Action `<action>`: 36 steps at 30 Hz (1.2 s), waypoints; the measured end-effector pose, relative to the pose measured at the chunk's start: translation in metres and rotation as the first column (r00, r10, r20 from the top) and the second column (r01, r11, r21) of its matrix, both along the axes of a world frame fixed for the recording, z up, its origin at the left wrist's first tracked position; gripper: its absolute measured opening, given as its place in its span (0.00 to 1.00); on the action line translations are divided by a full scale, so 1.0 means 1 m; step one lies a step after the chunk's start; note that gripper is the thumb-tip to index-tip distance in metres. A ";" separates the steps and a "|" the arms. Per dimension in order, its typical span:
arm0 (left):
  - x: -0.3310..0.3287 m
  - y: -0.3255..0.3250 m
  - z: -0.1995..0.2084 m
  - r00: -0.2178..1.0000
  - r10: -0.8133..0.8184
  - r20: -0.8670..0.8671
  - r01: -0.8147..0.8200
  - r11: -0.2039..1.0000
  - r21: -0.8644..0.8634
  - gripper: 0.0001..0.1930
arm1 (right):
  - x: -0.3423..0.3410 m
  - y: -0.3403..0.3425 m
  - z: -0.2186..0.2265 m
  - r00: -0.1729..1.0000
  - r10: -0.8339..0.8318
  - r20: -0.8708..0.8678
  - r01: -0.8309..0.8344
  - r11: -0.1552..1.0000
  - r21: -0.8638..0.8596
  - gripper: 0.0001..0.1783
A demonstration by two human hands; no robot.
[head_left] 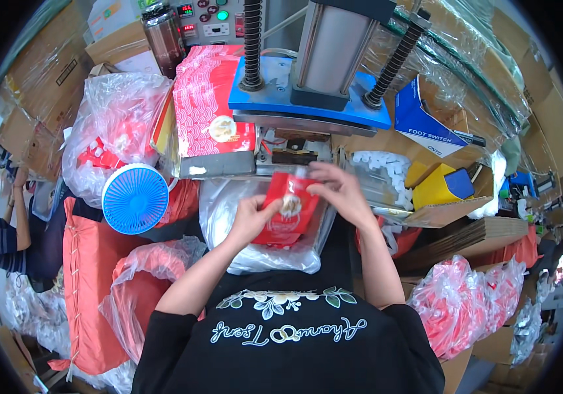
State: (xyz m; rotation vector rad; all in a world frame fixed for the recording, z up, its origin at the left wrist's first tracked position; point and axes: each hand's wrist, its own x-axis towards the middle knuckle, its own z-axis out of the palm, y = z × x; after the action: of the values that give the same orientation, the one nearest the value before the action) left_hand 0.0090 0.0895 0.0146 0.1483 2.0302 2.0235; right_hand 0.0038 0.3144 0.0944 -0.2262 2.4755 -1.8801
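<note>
A red spout pouch (pixel 286 213) with a pale round emblem is held up in front of my chest, its whitish spout (pixel 301 172) at the top. My left hand (pixel 250 220) pinches its left edge between thumb and fingers. At the pouch's upper right corner, beside the spout, my right hand (pixel 337 194) grips with the thumb in front; its fingertips are slightly blurred. Under the pouch lies a clear plastic bag (pixel 229 243) with more red showing. Just beyond my hands stands a blue-plated press (pixel 275 85) with its metal jaw (pixel 294 156) below.
Flat red pouches (pixel 206 98) are stacked left of the press. A blue fan (pixel 135 199) stands nearer on that side. White plastic spouts (pixel 383 174) fill a tray at the right, near a yellow container (pixel 440 187) and an open blue box (pixel 426 121). Bagged red pouches (pixel 449 302) lie lower right.
</note>
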 end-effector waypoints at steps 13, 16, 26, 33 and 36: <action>-0.050 0.020 0.024 0.946 0.097 0.309 -0.176 0.955 0.240 0.12 | -0.031 0.086 -0.058 0.890 -0.247 -0.384 0.453 0.589 0.669 0.13; -0.075 -0.010 0.020 0.961 0.175 -0.213 -0.199 0.975 -0.097 0.17 | -0.032 0.080 -0.061 0.831 -0.244 -0.500 0.539 0.575 0.616 0.17; -0.037 -0.080 0.006 0.689 -0.188 -0.700 -0.533 0.523 -0.665 0.35 | -0.030 0.086 -0.044 0.883 -0.160 -0.442 0.445 0.587 0.677 0.19; -0.045 -0.090 0.018 0.581 -0.033 -0.813 -0.615 0.637 -0.466 0.14 | 0.012 0.090 -0.045 0.869 -0.126 -0.478 0.450 0.601 0.661 0.17; -0.043 -0.093 0.012 0.684 0.126 -0.718 -0.587 0.680 -0.440 0.10 | 0.016 0.090 -0.046 0.881 -0.166 -0.443 0.440 0.632 0.638 0.17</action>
State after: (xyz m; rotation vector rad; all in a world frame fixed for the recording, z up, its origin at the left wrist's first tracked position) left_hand -0.0345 -0.0036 0.0264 0.3274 3.3588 1.3832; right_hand 0.0198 0.4040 0.0485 -0.1045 3.4622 -0.7664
